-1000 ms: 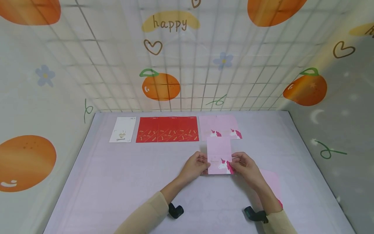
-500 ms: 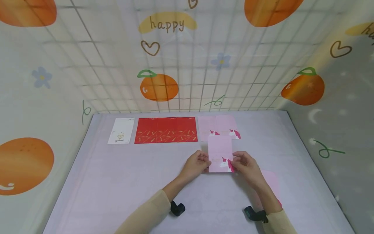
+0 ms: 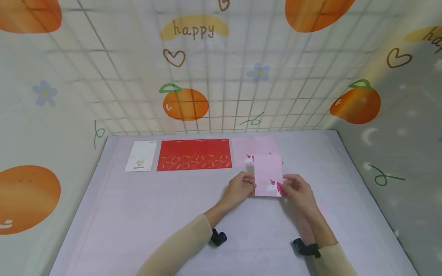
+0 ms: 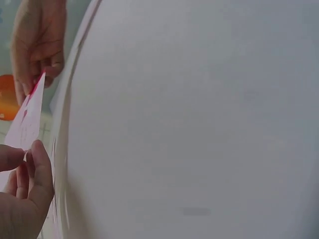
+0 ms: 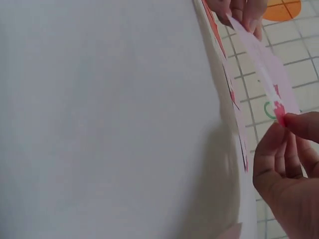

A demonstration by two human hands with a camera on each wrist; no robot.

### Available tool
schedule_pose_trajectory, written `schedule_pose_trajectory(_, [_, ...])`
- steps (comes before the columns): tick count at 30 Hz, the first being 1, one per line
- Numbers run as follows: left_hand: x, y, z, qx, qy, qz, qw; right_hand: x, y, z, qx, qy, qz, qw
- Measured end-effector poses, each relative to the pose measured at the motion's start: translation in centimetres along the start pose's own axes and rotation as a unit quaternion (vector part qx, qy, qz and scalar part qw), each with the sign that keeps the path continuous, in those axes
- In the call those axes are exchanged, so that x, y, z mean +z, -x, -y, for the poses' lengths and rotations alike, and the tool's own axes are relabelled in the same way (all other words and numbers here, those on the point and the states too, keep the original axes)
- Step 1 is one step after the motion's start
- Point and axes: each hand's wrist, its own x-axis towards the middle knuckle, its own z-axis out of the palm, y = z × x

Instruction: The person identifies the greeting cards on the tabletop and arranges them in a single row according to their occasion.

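A pink card with a unicorn print (image 3: 267, 172) is held up above the table by both hands. My left hand (image 3: 240, 186) pinches its lower left edge, and my right hand (image 3: 299, 191) pinches the lower right corner by the unicorn's mane. In the left wrist view the card (image 4: 31, 117) is seen nearly edge-on, raised off the surface. The right wrist view shows thumb and fingers gripping the card's (image 5: 269, 69) printed corner. Behind it, pink unicorn cards (image 3: 243, 145) lie side by side at the back, partly covered by the held one.
Red cards with gold marks (image 3: 194, 154) lie in a row left of the pink ones. A white card with a diamond print (image 3: 141, 156) lies farther left. Another pink piece (image 3: 307, 232) is partly hidden under the right forearm. A printed curtain over a grid (image 3: 224, 84) rises behind the table.
Both hands have moved the held card right and slightly farther back, so it now overlaps the right-hand pink card at the back. The head view has shifted slightly.
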Motion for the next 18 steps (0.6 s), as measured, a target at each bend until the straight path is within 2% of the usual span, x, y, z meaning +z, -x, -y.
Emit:
schedule_pose_trajectory(8, [1.3,-2.5,-0.8,0.037,-0.024,0.018,0.9989,-2.4,-1.7,0.4,-0.027,0.024,-0.016,0.9992])
schedule_pose_trajectory(12, [1.8,-3.9,-1.1,0.042,-0.036,0.029,0.9981,-3.5,-2.8,0.3,-0.028,0.024,-0.023,0.9991])
schedule_pose_trajectory(18, [2.5,-5.8,-1.9,0.054,-0.055,0.029,0.9966,-4.7,-4.9,0.6,-0.030,0.013,-0.034,0.9989])
